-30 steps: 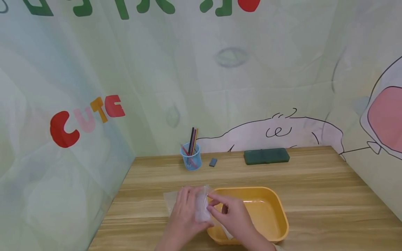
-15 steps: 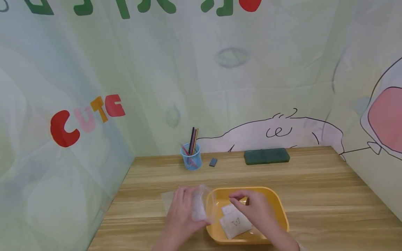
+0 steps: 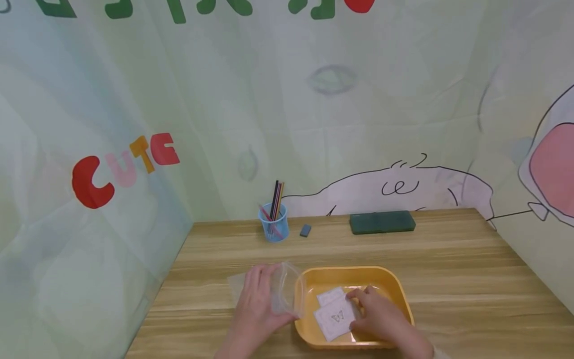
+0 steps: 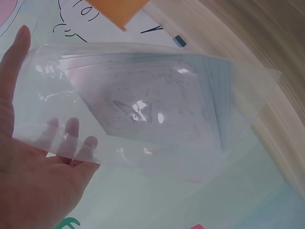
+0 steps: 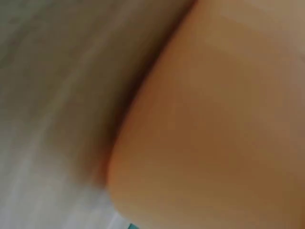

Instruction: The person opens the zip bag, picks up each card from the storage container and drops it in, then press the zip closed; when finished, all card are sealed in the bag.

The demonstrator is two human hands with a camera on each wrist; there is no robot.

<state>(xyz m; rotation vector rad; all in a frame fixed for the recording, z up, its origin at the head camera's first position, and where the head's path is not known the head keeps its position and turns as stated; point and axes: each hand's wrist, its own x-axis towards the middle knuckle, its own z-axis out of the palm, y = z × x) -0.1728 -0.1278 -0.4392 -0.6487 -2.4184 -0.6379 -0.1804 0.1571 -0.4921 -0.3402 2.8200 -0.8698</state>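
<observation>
My left hand (image 3: 257, 304) holds a clear plastic bag (image 3: 286, 289) by its side, left of the yellow tray (image 3: 396, 294). In the left wrist view a stack of printed cards (image 4: 167, 95) shows through the plastic, and several fingers lie against the bag. Inside the tray, a white card with a butterfly drawing (image 3: 334, 319) partly covers another white card (image 3: 328, 296). My right hand (image 3: 378, 314) grips the butterfly card at its right side, index finger near the top corner and thumb lower down. The right wrist view is blurred, mostly tray wall.
A translucent sheet (image 3: 235, 286) pokes out behind the left hand on the wooden table (image 3: 471, 294). Along the back stand a blue cup (image 3: 274, 230) of pencils, a small grey-blue block (image 3: 305, 230) and a dark green case (image 3: 382, 222). A printed cloth (image 3: 287, 99) hangs behind.
My right hand has left the bag's mouth, moved right over the tray and come down on the butterfly card. The left hand has tilted the bag, its opening now facing the tray.
</observation>
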